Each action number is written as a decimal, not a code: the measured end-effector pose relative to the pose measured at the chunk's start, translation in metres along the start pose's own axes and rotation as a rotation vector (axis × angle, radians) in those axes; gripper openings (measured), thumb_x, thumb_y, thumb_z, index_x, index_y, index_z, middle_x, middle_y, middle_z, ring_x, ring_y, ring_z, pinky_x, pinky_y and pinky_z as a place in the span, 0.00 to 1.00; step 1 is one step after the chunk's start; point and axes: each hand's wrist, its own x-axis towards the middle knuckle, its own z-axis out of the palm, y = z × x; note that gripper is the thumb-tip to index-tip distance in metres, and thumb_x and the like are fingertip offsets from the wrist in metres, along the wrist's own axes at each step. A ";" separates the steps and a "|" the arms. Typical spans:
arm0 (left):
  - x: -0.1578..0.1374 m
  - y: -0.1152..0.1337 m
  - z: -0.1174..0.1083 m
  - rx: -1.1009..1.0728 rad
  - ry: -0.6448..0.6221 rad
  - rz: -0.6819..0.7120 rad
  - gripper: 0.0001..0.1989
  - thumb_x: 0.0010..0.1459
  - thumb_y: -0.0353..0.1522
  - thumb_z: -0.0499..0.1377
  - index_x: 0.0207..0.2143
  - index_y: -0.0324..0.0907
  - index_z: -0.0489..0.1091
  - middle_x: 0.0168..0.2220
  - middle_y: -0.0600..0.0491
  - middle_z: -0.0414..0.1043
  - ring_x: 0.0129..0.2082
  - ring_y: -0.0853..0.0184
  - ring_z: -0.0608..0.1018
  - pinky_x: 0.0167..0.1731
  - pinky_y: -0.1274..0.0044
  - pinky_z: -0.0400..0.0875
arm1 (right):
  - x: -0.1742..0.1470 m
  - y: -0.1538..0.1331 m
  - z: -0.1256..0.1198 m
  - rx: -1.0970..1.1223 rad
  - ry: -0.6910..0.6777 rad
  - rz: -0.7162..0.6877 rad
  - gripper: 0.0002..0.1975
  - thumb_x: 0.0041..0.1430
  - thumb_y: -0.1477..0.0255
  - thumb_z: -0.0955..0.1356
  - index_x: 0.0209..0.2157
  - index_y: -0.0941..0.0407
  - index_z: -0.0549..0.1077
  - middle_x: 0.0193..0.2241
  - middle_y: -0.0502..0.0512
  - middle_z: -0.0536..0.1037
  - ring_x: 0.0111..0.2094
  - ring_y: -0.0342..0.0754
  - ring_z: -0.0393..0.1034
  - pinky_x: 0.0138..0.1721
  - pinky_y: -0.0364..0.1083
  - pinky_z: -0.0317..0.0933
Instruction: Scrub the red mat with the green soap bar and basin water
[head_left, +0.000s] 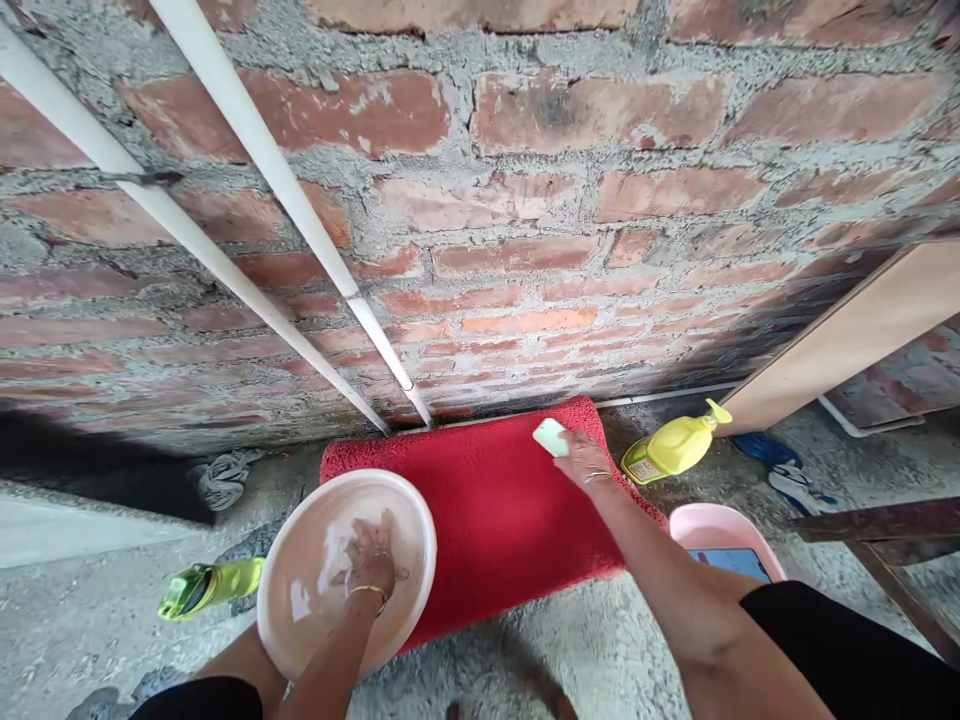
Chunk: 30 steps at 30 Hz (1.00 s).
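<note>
A pale pink round basin (274,560) with clear liquid in it rests partly on a red cloth-covered surface (499,510). Inside the basin is my left hand (373,560), fingers spread and holding nothing. At the far right part of the red cloth, my right hand (581,462) grips a small pale green rounded block (551,437), either soap or a sponge; I cannot tell which. My right fingers are partly hidden behind the hand. Just right of that hand stands a yellow pump bottle (671,447).
A yellow-green bottle (217,585) is left of the basin. A pink tub (724,520) holding a blue-faced flat item stands at the right, near a dark wooden frame (877,520). Behind rises a brick wall (540,200) with two white pipes (300,215). A board (847,330) leans there.
</note>
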 end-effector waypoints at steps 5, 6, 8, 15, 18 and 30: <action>-0.014 0.009 -0.019 -0.020 -0.061 -0.032 0.52 0.64 0.37 0.70 0.82 0.52 0.45 0.82 0.32 0.40 0.79 0.28 0.53 0.62 0.40 0.73 | -0.016 0.075 -0.018 -0.016 0.091 0.294 0.30 0.64 0.67 0.71 0.67 0.60 0.76 0.59 0.78 0.76 0.58 0.69 0.76 0.56 0.60 0.64; -0.017 0.010 -0.023 -0.029 -0.058 -0.019 0.51 0.65 0.37 0.69 0.82 0.52 0.45 0.82 0.32 0.40 0.79 0.28 0.53 0.62 0.39 0.73 | -0.023 0.077 -0.014 0.003 0.107 0.294 0.30 0.63 0.66 0.72 0.66 0.58 0.77 0.58 0.77 0.77 0.57 0.70 0.76 0.56 0.61 0.64; -0.022 0.012 -0.030 -0.039 -0.064 -0.007 0.51 0.64 0.37 0.69 0.82 0.54 0.45 0.83 0.34 0.40 0.79 0.27 0.52 0.60 0.37 0.74 | -0.040 0.065 0.004 0.040 0.101 0.203 0.29 0.61 0.66 0.73 0.64 0.54 0.78 0.56 0.74 0.79 0.56 0.71 0.76 0.55 0.61 0.65; -0.021 0.014 -0.035 -0.037 -0.095 0.003 0.61 0.52 0.43 0.78 0.81 0.48 0.51 0.81 0.28 0.44 0.76 0.18 0.54 0.55 0.32 0.74 | -0.130 -0.075 0.100 -0.039 -0.157 -0.452 0.26 0.58 0.68 0.74 0.59 0.50 0.79 0.57 0.61 0.79 0.57 0.61 0.74 0.61 0.54 0.63; -0.019 0.012 -0.031 -0.060 -0.052 0.004 0.67 0.45 0.46 0.81 0.81 0.51 0.52 0.81 0.28 0.43 0.76 0.18 0.54 0.55 0.32 0.74 | -0.145 -0.105 0.114 -0.096 -0.188 -0.572 0.25 0.60 0.70 0.72 0.60 0.48 0.79 0.60 0.57 0.78 0.60 0.60 0.72 0.63 0.55 0.61; -0.012 0.013 -0.023 -0.071 -0.024 -0.010 0.52 0.60 0.38 0.73 0.80 0.55 0.52 0.82 0.30 0.42 0.76 0.22 0.55 0.54 0.32 0.75 | -0.098 0.122 0.038 0.205 0.151 0.338 0.26 0.59 0.67 0.72 0.59 0.57 0.77 0.55 0.66 0.78 0.52 0.60 0.78 0.50 0.52 0.70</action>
